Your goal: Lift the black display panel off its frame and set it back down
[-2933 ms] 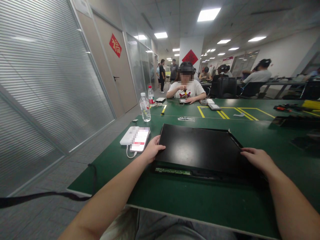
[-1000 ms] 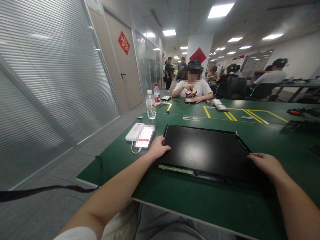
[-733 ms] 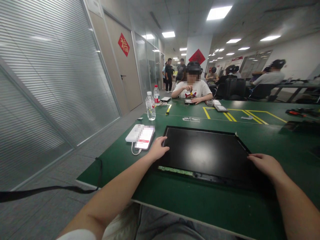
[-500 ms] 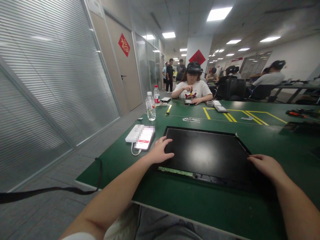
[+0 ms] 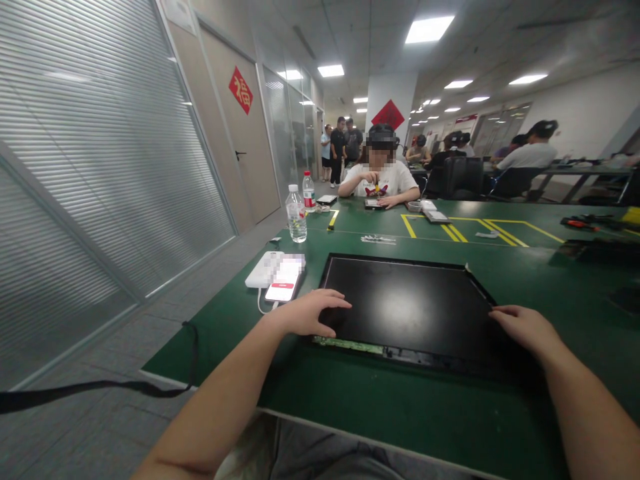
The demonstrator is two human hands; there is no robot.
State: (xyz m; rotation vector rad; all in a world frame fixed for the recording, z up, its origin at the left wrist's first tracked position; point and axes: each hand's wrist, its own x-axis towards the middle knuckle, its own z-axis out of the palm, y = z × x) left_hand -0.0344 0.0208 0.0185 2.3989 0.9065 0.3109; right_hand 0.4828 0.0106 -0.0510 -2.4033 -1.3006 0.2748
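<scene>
A black display panel [image 5: 400, 300] lies face up on the green table, its frame running round the edges. Along its near edge a strip of green circuit board [image 5: 350, 345] is exposed. My left hand [image 5: 315, 312] rests over the panel's left edge, fingers and thumb apart. At the right edge my right hand [image 5: 523, 327] pinches the frame between thumb and fingers; the lower fingers are hidden.
Left of the panel lie a phone [image 5: 286, 279] and a cabled white power bank [image 5: 263, 269]. Two bottles stand beyond, the nearer a clear water bottle [image 5: 297, 217]. Across the table [image 5: 350, 407] a person [image 5: 383, 170] works on a small device. Tools [image 5: 583, 222] lie far right.
My left hand has slid toward me along the panel's left edge. My right hand keeps its grip on the right edge. The whole view has shifted slightly.
</scene>
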